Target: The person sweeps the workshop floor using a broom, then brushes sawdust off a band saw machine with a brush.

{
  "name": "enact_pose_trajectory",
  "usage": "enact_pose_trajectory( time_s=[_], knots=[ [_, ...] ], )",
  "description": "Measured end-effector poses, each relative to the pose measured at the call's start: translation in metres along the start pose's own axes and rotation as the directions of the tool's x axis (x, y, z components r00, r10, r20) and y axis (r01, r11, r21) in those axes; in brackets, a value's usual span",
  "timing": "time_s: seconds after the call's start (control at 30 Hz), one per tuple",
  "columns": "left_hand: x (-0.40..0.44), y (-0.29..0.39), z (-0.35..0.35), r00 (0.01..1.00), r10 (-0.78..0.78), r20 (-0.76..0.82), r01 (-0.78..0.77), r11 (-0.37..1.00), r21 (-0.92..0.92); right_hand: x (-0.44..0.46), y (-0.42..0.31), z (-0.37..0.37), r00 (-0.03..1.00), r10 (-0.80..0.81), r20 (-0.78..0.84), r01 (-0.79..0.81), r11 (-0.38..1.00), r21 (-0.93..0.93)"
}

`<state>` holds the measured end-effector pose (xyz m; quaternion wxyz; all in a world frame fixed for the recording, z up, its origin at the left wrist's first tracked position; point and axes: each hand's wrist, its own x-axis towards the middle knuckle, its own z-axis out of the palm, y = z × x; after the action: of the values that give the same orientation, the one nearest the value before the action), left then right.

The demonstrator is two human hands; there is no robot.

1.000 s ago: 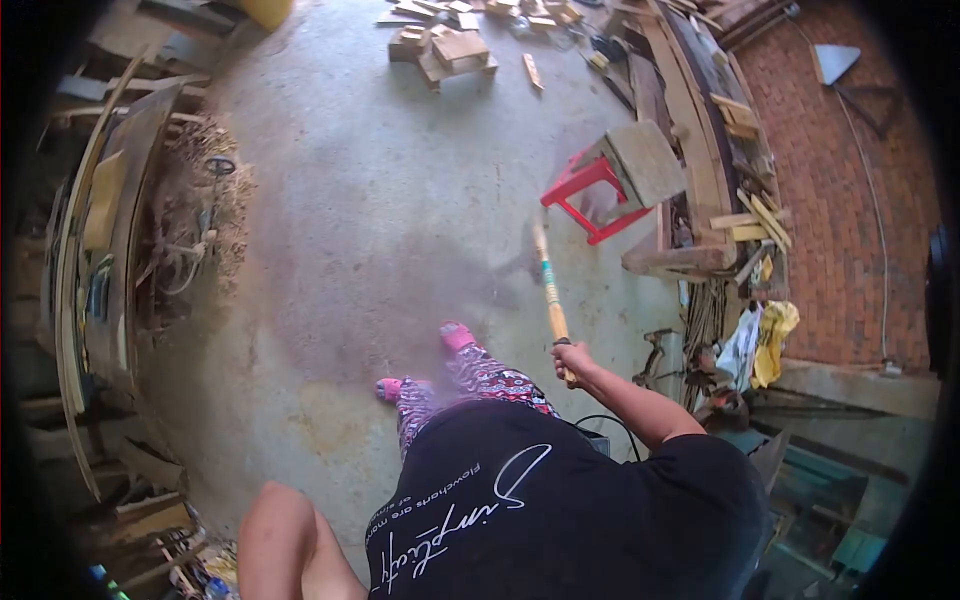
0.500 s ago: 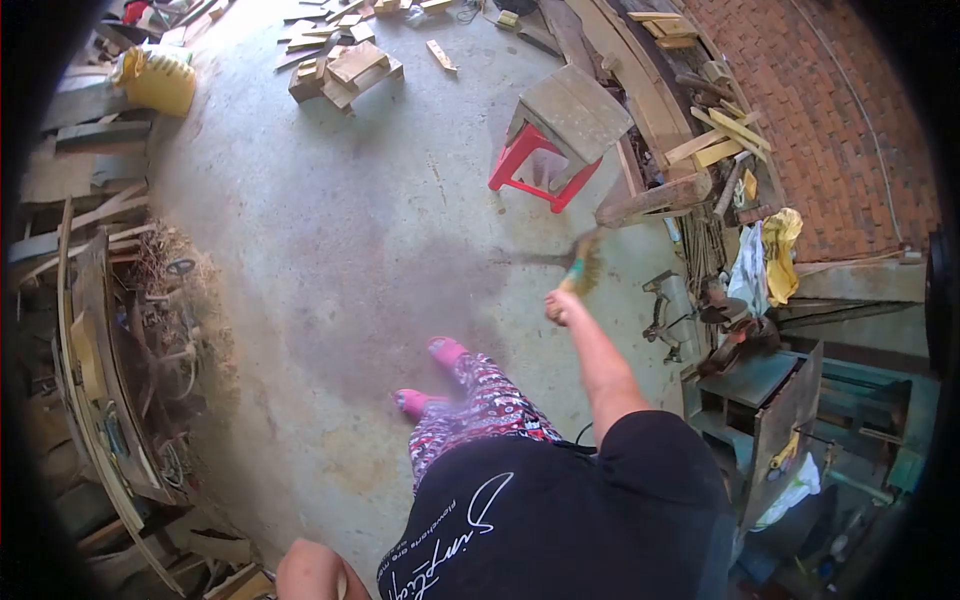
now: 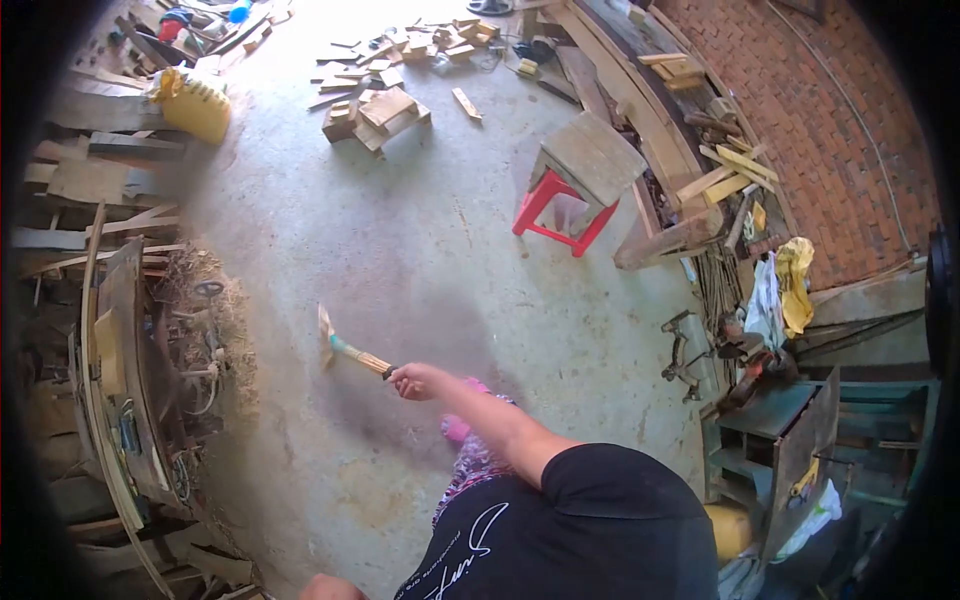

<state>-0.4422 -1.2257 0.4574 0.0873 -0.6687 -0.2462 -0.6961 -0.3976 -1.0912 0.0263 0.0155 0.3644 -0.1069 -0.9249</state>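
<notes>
My right hand (image 3: pixel 412 381) is closed round the handle end of a short broom (image 3: pixel 360 357). The broom has a straw-coloured handle and a turquoise band, and its head points left, low over the concrete floor (image 3: pixel 420 240). Only a bit of my left arm (image 3: pixel 332 588) shows at the bottom edge; the hand itself is out of sight. Left of the broom head, wood shavings (image 3: pixel 238 330) lie along a wooden workbench with a machine (image 3: pixel 130 370).
A wooden box sits on a red stool (image 3: pixel 578 212) ahead to the right. Wood offcuts (image 3: pixel 395 108) lie farther ahead, with a yellow jug (image 3: pixel 195 108) to their left. Long boards (image 3: pixel 640 85) line the right wall. A cabinet (image 3: pixel 765 408) stands near my right side.
My right hand has swung the broom from the right across to the left. My head view has shifted slightly, and less of my left arm shows.
</notes>
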Motion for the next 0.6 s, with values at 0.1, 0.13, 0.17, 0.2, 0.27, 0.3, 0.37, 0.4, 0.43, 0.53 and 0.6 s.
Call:
enact_pose_trajectory(
  time_s=[0.1, 0.13, 0.17, 0.2, 0.27, 0.3, 0.37, 0.4, 0.43, 0.53, 0.6],
  knots=[
    [-0.006, 0.016, -0.028, 0.999, 0.028, 0.022, -0.031, 0.993, 0.118, -0.014, 0.003, 0.009, 0.993, 0.052, 0.107, -0.044, 0.996, -0.076],
    [-0.01, 0.023, -0.04, 0.999, 0.035, 0.031, -0.04, 0.983, 0.177, -0.023, 0.008, 0.006, 0.982, -0.098, 0.159, 0.146, 0.933, -0.33],
    [-0.016, 0.031, -0.054, 0.998, 0.042, 0.037, -0.05, 0.969, 0.242, -0.033, 0.012, 0.002, 0.946, -0.205, 0.252, 0.315, 0.772, -0.552],
    [-0.026, 0.039, -0.069, 0.998, 0.031, 0.055, -0.048, 0.94, 0.337, -0.041, 0.01, -0.001, 0.933, -0.23, 0.277, 0.357, 0.692, -0.627],
    [-0.051, 0.051, -0.101, 0.984, -0.135, 0.118, 0.043, 0.819, 0.573, -0.06, -0.001, -0.014, 0.966, -0.232, 0.112, 0.253, 0.773, -0.582],
    [-0.067, 0.055, -0.114, 0.94, -0.314, 0.129, 0.145, 0.715, 0.684, -0.069, -0.002, -0.018, 0.965, -0.258, 0.053, 0.241, 0.786, -0.569],
    [-0.098, 0.056, -0.13, 0.701, -0.713, -0.009, 0.489, 0.471, 0.734, -0.093, 0.007, -0.005, 0.927, -0.374, 0.021, 0.328, 0.785, -0.526],
    [-0.118, 0.055, -0.14, 0.577, -0.813, -0.078, 0.569, 0.332, 0.752, -0.101, 0.008, -0.001, 0.929, -0.369, -0.028, 0.301, 0.796, -0.525],
    [-0.144, 0.058, -0.152, 0.471, -0.868, -0.159, 0.63, 0.205, 0.749, -0.107, 0.011, 0.006, 0.93, -0.353, -0.106, 0.238, 0.794, -0.56],
    [-0.225, 0.081, -0.176, 0.265, -0.911, -0.317, 0.774, 0.005, 0.633, -0.11, 0.014, 0.013, 0.903, -0.355, -0.241, 0.171, 0.814, -0.555],
    [-0.248, 0.09, -0.181, 0.213, -0.927, -0.31, 0.776, -0.032, 0.629, -0.108, 0.015, 0.009, 0.903, -0.343, -0.259, 0.156, 0.823, -0.546]
  ],
)
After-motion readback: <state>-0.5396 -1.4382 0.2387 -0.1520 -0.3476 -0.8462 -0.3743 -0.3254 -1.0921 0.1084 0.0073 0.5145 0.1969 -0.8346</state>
